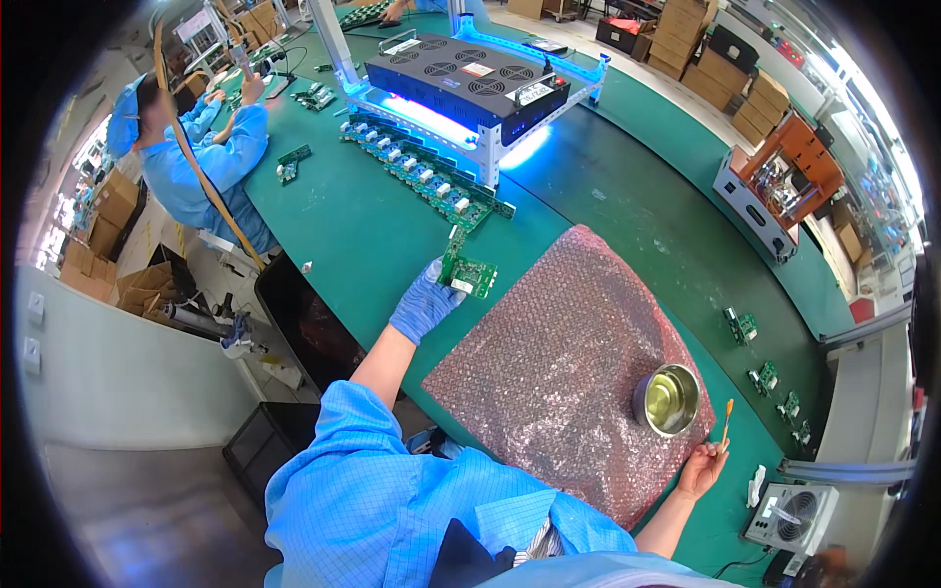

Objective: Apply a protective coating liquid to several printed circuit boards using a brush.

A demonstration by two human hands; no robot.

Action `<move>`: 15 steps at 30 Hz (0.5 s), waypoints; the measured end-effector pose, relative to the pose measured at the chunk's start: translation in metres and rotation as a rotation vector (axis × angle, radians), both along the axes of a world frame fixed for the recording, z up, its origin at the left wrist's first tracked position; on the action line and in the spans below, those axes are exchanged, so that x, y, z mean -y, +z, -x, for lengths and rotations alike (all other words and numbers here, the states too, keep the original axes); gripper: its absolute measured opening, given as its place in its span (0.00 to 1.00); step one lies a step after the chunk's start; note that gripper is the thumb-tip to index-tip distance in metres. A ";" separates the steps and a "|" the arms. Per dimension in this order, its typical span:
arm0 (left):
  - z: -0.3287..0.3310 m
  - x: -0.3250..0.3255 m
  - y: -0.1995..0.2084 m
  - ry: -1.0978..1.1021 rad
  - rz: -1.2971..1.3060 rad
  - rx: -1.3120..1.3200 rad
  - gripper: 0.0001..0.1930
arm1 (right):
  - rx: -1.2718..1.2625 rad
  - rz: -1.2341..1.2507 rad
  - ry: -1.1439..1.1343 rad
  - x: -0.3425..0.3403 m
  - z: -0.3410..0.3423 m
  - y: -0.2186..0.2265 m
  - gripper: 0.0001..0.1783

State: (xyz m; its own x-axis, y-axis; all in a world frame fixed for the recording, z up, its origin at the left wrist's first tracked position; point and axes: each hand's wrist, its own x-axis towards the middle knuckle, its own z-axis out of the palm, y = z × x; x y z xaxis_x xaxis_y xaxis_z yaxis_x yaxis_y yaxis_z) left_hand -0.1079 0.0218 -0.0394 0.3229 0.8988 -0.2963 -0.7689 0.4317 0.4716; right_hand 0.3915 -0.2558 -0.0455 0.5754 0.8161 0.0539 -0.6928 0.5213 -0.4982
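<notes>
My left hand (427,302), in a blue glove, grips a green circuit board (474,278) by its left side, above the green table and near the end of a row of similar boards (417,169). Bare, my right hand (702,471) is closed on a thin brush (727,421) whose orange-brown tip points up. Just left of the brush, a round metal bowl (641,400) with yellowish liquid stands on a sheet of reddish bubble wrap (539,363). The brush is apart from both bowl and board.
A black box with fans (461,71) sits on a white frame (490,157) over blue light. Several boards lie on the dark belt (627,196) at right. Nearby are a small fan unit (796,517) and an orange-lidded device (774,196). A co-worker in blue (201,176) works at left.
</notes>
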 end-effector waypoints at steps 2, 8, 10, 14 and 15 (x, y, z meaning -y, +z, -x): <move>0.001 0.000 -0.001 -0.003 -0.015 -0.001 0.25 | 0.003 -0.006 0.010 0.000 0.001 0.000 0.16; 0.000 0.001 0.003 0.000 -0.012 0.034 0.22 | -0.029 0.022 -0.034 -0.001 0.002 0.001 0.16; 0.000 0.001 0.005 -0.001 -0.020 0.075 0.19 | -0.029 0.016 -0.027 0.000 0.000 -0.001 0.16; -0.001 0.001 0.006 0.013 0.003 0.056 0.19 | -0.033 0.008 -0.017 0.000 0.000 -0.001 0.16; -0.001 0.001 0.004 0.014 0.014 0.058 0.19 | -0.032 0.009 -0.018 0.000 0.000 -0.001 0.16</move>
